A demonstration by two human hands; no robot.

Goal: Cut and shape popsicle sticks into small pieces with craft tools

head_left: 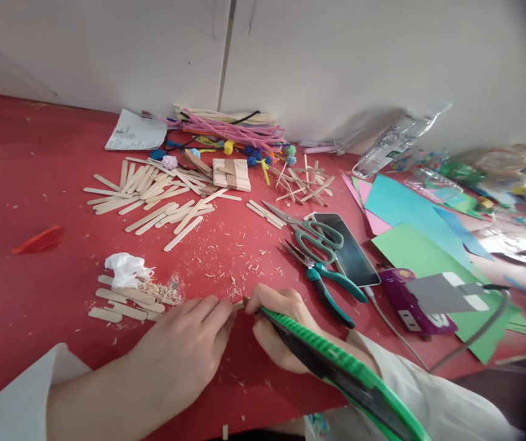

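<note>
My left hand (189, 343) presses its closed fingers on a wooden craft stick (239, 304), of which only a short end shows. My right hand (281, 324) is wrapped round a green and black utility knife (336, 355). The knife's front end meets the stick between my two hands; its blade is mostly hidden. Wood shavings (244, 263) lie scattered on the red table just beyond my fingers. Left of my left hand are cut craft sticks (125, 309), a crumpled white tissue (127, 269) and a small heap of shavings (164, 288).
Teal-handled pliers (331, 288), grey-green scissors (313, 236) and a phone (349, 248) lie at right. Coloured paper (409, 245) and a purple pack (414, 303) are further right. Loose craft sticks (152, 190) and pink pipe cleaners (235, 128) lie at the back.
</note>
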